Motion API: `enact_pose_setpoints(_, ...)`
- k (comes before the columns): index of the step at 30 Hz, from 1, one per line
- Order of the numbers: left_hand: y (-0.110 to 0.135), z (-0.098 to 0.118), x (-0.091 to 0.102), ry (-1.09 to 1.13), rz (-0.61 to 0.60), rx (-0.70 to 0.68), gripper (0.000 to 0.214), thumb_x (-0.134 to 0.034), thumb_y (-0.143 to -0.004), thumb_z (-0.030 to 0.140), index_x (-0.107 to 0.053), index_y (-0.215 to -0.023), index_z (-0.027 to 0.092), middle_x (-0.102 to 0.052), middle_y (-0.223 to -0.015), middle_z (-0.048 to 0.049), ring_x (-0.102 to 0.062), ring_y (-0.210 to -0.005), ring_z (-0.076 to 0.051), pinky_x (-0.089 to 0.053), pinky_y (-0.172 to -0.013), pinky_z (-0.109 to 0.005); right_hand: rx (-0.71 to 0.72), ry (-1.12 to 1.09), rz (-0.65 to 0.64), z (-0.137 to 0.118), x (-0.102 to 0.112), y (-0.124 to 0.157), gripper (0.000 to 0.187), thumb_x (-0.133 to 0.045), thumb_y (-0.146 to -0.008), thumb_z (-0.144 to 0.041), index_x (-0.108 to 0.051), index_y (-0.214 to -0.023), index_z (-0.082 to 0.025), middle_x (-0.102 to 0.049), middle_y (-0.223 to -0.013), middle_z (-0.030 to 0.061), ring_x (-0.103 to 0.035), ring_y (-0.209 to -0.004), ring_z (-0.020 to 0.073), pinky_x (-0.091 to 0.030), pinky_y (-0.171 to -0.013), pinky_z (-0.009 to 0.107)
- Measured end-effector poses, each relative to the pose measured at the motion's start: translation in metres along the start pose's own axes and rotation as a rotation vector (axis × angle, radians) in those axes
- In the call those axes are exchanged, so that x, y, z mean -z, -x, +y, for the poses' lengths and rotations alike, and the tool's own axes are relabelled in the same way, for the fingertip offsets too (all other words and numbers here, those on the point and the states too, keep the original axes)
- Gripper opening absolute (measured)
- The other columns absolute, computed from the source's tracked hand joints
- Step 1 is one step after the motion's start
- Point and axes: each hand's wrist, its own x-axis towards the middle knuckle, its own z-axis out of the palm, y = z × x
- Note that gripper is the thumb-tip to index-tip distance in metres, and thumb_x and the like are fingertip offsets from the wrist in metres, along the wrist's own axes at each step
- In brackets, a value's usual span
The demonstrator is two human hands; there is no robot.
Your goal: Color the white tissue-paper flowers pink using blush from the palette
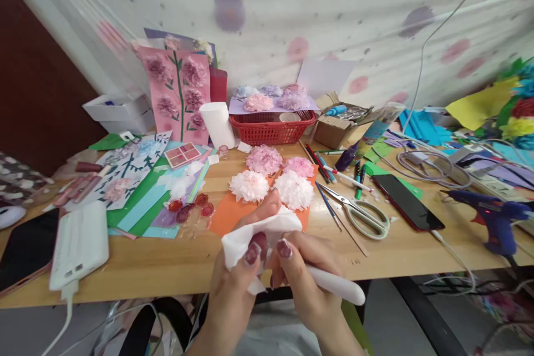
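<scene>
My left hand (pixel 236 283) is closed on a crumpled white tissue (pixel 277 223) above the table's front edge. In my right hand (pixel 311 283) is a thick white-handled tool (pixel 340 285), its rounded end pointing out to the lower right. The tool's other end is hidden by my fingers and the tissue, so its kind does not show. A dark pink spot (pixel 259 242) shows in the tissue by my left thumb. Just beyond my hands, white paper flowers (pixel 294 189) and pink paper flowers (pixel 263 159) lie on orange paper (pixel 223 216).
Right of the flowers lie scissors (pixel 367 217), pencils (pixel 319 162), a phone (pixel 409 203) and a glue gun (pixel 494 217). A red basket (pixel 271 130) stands behind. To the left are a makeup palette (pixel 182 154), coloured papers and a white power bank (pixel 79 245).
</scene>
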Motion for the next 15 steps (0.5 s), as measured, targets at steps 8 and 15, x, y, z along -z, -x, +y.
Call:
enact_pose_setpoints(8,-0.006,-0.034,0.016,-0.014,-0.110,0.101,0.065,-0.065,-0.079,0.067,-0.070,-0.125,0.022,-0.065,-0.135,-0.0160,-0.051,-0.135,-0.037,-0.042,-0.114,-0.047,0.108,0.239,0.086,0.016,-0.004,0.004,0.034,-0.052,-0.096,-0.021,-0.041,-0.064,-0.022,-0.042,-0.051,-0.0063,-0.034,-0.040,0.0077,-0.026,-0.038,0.023)
enact_pose_setpoints(15,-0.004,-0.038,0.008,-0.003,-0.020,0.080,0.067,-0.061,-0.081,0.067,-0.063,-0.136,0.028,-0.052,-0.152,-0.0082,-0.032,-0.149,-0.036,-0.033,-0.120,-0.045,-0.094,0.163,0.128,0.024,-0.006,-0.003,0.041,-0.050,-0.099,-0.037,-0.038,-0.063,-0.023,-0.035,-0.051,-0.0064,-0.032,-0.040,0.0088,-0.025,-0.036,0.023)
